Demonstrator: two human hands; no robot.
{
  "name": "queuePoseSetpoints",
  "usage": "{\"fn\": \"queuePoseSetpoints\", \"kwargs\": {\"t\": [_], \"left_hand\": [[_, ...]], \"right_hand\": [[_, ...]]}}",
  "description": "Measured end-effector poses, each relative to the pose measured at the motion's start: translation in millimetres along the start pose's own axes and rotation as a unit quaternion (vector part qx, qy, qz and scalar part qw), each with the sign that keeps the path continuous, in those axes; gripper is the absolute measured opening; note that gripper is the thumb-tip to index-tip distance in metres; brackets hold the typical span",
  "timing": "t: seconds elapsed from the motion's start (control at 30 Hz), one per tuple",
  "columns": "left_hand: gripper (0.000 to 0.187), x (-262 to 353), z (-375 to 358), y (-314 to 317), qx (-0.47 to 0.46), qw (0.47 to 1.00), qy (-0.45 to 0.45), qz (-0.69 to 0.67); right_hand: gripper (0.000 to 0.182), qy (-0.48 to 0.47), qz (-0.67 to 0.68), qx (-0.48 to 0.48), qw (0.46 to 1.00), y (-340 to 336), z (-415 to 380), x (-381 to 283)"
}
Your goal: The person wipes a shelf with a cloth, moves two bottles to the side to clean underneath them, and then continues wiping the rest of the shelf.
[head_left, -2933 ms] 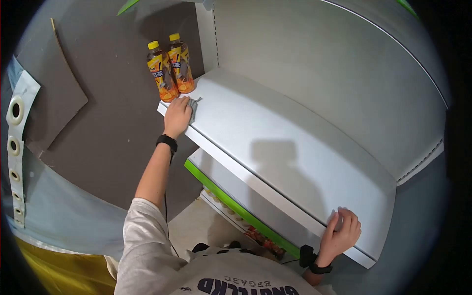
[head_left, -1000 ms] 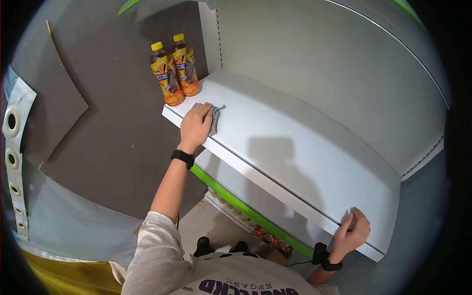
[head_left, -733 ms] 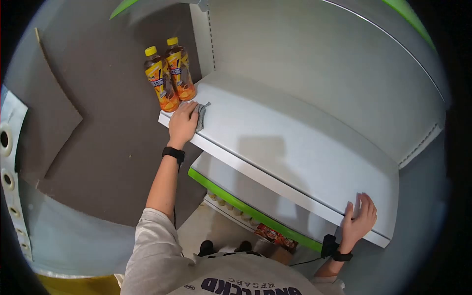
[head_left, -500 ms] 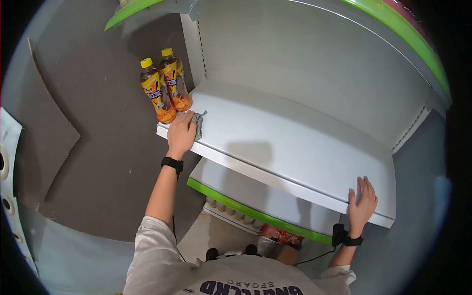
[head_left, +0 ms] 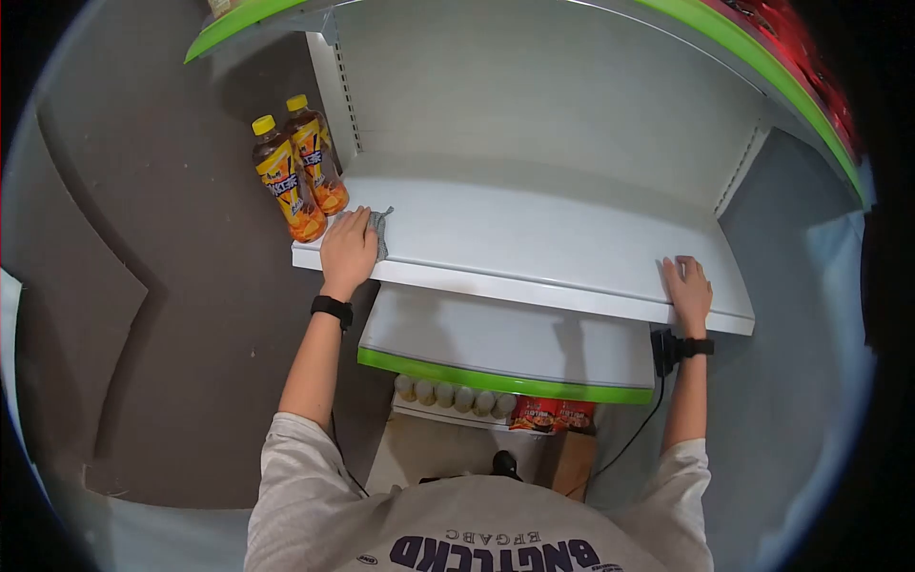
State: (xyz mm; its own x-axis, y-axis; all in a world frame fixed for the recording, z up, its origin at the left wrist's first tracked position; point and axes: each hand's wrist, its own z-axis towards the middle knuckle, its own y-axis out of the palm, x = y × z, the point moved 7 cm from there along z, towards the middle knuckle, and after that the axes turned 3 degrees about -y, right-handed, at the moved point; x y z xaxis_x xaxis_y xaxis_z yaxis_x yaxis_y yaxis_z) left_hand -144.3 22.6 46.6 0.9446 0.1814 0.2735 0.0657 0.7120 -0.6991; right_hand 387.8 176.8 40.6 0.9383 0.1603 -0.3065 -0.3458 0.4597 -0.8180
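Person's hands rest well apart on a white shelf (head_left: pixel 534 234). L hand (head_left: pixel 350 250), at the shelf's L end, lies palm down over a grey cloth (head_left: pixel 381 232), prob. to keep it pressed on the shelf top; can't tell if the fingers also pinch it. R hand (head_left: pixel 691 291) is at the shelf's front edge near its R end, fingers loosely bent, nothing visible in it; looks placed there for support.

Two bottles (head_left: pixel 282 183) w/ yellow caps stand at the shelf's far L end, just beside L hand (contact unclear), and obstruct that corner.

Below the shelf: green-edged lower tier (head_left: pixel 505 334), then a row of pale containers (head_left: pixel 444 395), red packs (head_left: pixel 536 413), brown box (head_left: pixel 576 458). Black cable (head_left: pixel 659 402) hangs under the shelf's R end. Above the shelf: green-rimmed upper tier (head_left: pixel 250 19).
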Motion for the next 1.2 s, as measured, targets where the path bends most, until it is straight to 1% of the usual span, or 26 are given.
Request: {"fn": "queuePoseSetpoints", "kwargs": {"t": [0.07,0.13,0.2,0.23,0.27,0.33,0.4,0.47,0.53,0.67,0.77,0.87,0.93,0.97,1.03,1.07,1.13,1.2], "left_hand": [[0.037,-1,4,-1,-0.011,1.0,0.01,-0.016],[0.037,0,6,0,-0.042,0.998,0.037,-0.025],[0.038,-3,8,1,-0.061,0.997,0.046,-0.031],[0.039,-4,10,3,-0.076,0.995,0.054,-0.037],[0.039,-6,12,4,-0.079,0.995,0.056,-0.037],[0.041,-5,13,7,-0.095,0.993,0.071,-0.02],[0.041,-6,14,12,-0.097,0.993,0.073,-0.008],[0.042,-6,15,16,-0.096,0.993,0.073,0.005],[0.042,-2,15,16,-0.087,0.992,0.08,0.039],[0.043,0,13,16,-0.091,0.993,0.074,0.031],[0.043,6,11,14,-0.072,0.994,0.078,0.037],[0.042,29,-2,14,-0.065,0.992,0.102,0.025],[0.042,58,-16,9,-0.011,0.988,0.154,0.005],[0.042,69,-22,11,-0.013,0.988,0.154,0.005],[0.041,95,-31,4,0.031,0.985,0.164,-0.045],[0.041,105,-35,8,0.03,0.985,0.163,-0.046],[0.041,125,-40,6,0.06,0.978,0.185,-0.081],[0.042,138,-42,12,0.044,0.979,0.182,-0.08]], "right_hand": [[0.046,0.053,-0.034,-0.005,0.998,0,3,-1],[0.044,0.073,-0.026,0.005,0.997,0,6,-1],[0.046,0.139,-0.02,0.009,0.99,0,6,7],[0.048,0.149,-0.03,0.021,0.988,2,7,11],[0.048,0.153,-0.03,0.019,0.988,5,7,12],[0.05,0.132,-0.119,0.047,0.983,2,5,6],[0.05,0.133,-0.111,0.047,0.984,-1,4,3],[0.049,0.128,-0.118,0.016,0.985,1,5,1],[0.048,0.12,-0.121,0.026,0.985,2,5,2],[0.046,0.122,-0.115,0.025,0.985,-1,6,0],[0.046,0.129,-0.117,0.023,0.985,-2,5,-2],[0.047,0.133,-0.12,0.021,0.984,-2,7,-1],[0.048,0.134,-0.123,0.019,0.983,-1,8,0],[0.048,0.131,-0.122,0.022,0.984,-1,8,1],[0.049,0.129,-0.123,0.024,0.984,1,7,1],[0.049,0.127,-0.117,0.029,0.985,0,7,1],[0.049,0.125,-0.114,0.035,0.985,0,8,3],[0.051,0.13,-0.132,0.031,0.982,2,9,5]]}}
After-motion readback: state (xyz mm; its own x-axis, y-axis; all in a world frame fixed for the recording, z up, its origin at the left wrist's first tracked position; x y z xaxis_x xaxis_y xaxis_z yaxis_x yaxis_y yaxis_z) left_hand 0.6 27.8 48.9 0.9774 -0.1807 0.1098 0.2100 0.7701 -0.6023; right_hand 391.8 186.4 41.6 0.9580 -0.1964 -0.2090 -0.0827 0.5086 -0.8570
